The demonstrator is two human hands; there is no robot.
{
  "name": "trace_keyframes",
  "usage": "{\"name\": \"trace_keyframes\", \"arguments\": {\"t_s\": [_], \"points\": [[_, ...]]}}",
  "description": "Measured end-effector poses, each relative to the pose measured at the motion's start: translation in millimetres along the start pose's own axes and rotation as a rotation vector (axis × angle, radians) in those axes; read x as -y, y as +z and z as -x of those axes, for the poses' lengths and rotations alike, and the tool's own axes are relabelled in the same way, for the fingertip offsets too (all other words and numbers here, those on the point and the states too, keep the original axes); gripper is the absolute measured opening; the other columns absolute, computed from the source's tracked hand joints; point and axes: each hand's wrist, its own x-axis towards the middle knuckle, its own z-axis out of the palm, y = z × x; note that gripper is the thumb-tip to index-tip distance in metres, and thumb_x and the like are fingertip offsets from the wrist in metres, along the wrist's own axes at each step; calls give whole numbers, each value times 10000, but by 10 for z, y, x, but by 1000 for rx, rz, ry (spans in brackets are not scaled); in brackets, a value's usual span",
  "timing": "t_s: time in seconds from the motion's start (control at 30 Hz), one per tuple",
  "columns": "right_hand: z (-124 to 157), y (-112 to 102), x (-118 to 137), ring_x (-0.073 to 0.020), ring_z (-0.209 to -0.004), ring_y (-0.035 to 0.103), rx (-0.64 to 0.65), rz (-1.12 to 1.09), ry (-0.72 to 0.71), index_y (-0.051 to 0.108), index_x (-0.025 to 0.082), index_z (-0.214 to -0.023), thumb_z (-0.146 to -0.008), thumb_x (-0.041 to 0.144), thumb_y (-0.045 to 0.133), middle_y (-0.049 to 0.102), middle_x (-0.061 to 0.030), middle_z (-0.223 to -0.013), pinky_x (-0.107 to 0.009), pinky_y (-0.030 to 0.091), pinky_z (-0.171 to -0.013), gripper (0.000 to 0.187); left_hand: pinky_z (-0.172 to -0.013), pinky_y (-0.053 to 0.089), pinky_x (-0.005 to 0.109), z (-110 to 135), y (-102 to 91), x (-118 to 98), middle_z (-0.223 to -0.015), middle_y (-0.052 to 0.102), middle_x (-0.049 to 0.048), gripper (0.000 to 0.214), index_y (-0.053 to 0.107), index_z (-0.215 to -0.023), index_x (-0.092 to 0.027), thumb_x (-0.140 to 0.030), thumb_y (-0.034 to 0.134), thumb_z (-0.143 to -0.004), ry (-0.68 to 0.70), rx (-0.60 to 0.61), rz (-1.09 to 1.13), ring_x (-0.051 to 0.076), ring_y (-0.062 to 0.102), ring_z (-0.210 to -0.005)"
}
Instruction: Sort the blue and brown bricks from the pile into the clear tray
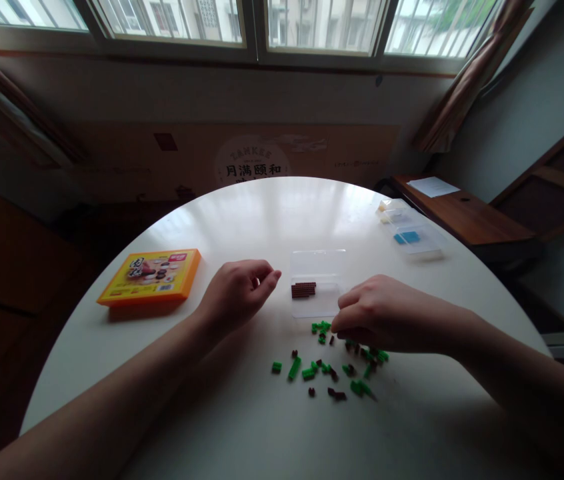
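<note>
Several small green and brown bricks lie scattered on the round white table. My right hand hovers over the far end of the pile, fingers curled down and pinching at a green brick. My left hand rests left of it, fingers loosely curled, and what it holds, if anything, is hidden. Between the hands lies a clear plastic tray with a small brown brick assembly in it.
An orange box lies at the table's left. Clear plastic containers, one with blue pieces, sit at the far right edge. A wooden side table with a paper stands beyond; windows and a curtain are behind.
</note>
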Motion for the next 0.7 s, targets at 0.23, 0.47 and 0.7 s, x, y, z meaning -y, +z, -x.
{"name": "trace_keyframes", "arguments": {"t_s": [0.23, 0.47, 0.7], "points": [[-9, 23, 15, -93, -590, 484, 22, 17, -14, 680, 216, -793, -884, 183, 559, 601, 22, -682, -227, 308, -565, 156, -530, 360, 227, -4, 4, 19, -613, 615, 1, 334, 677, -725, -162, -389, 514, -909, 4, 7, 0, 117, 501, -531], [-23, 56, 8, -88, -584, 441, 34, 12, -16, 624, 209, -730, -857, 170, 564, 566, 37, -674, -229, 297, -564, 146, -535, 341, 230, 0, -5, -10, -590, 583, -7, 323, 656, -701, -160, -373, 521, -903, -4, 15, -19, 112, 476, -528], [-25, 111, 21, -79, -569, 410, 44, -16, 4, 581, 205, -709, -829, 192, 566, 557, 50, -676, -224, 280, -555, 122, -548, 343, 230, -18, 7, -4, -618, 600, 2, 298, 661, -716, -165, -355, 519, -896, -14, 81, -19, 117, 488, -556]]}}
